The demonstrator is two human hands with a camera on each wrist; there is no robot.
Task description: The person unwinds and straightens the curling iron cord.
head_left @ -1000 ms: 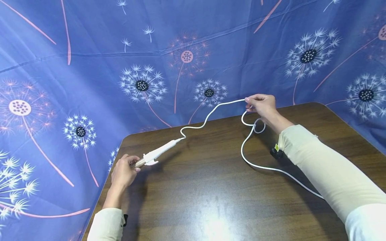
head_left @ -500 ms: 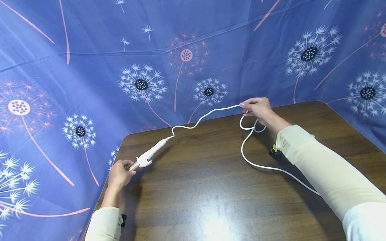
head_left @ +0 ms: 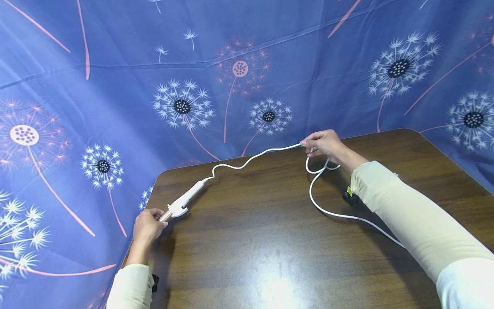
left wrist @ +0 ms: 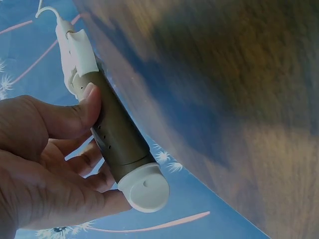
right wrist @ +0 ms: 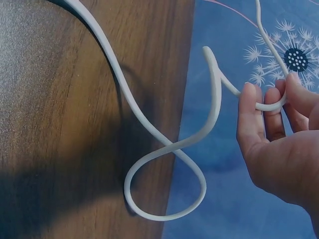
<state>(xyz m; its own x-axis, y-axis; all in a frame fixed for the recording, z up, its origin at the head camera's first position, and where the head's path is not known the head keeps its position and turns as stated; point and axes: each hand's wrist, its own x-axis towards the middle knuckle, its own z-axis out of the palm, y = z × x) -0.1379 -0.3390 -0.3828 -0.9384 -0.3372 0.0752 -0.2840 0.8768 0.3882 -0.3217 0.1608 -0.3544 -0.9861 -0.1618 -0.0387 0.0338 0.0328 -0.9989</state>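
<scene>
A white curling iron [head_left: 187, 197] with a gold-brown barrel [left wrist: 122, 124] slants above the left side of the table. My left hand [head_left: 147, 225] holds it by the barrel, thumb on one side and fingers behind; the white end cap [left wrist: 145, 188] pokes out past the fingers in the left wrist view. From its handle a white cord [head_left: 256, 159] runs wavily across to my right hand [head_left: 323, 144], which pinches it between thumb and fingers near the table's back edge. Below that hand the cord makes a loop [right wrist: 130, 191], then trails toward the right forearm, which hides its far end.
The brown wooden table [head_left: 247, 240] has rounded back corners, and light glares off its front middle. Behind and to the left hangs a blue cloth [head_left: 127, 38] with a dandelion print. A dark wrist camera [head_left: 350, 198] sits under the right sleeve.
The left hand has moved left and toward the front with the curling iron. The right hand has come lower and a little left with the cord, whose loop has sunk nearer the table.
</scene>
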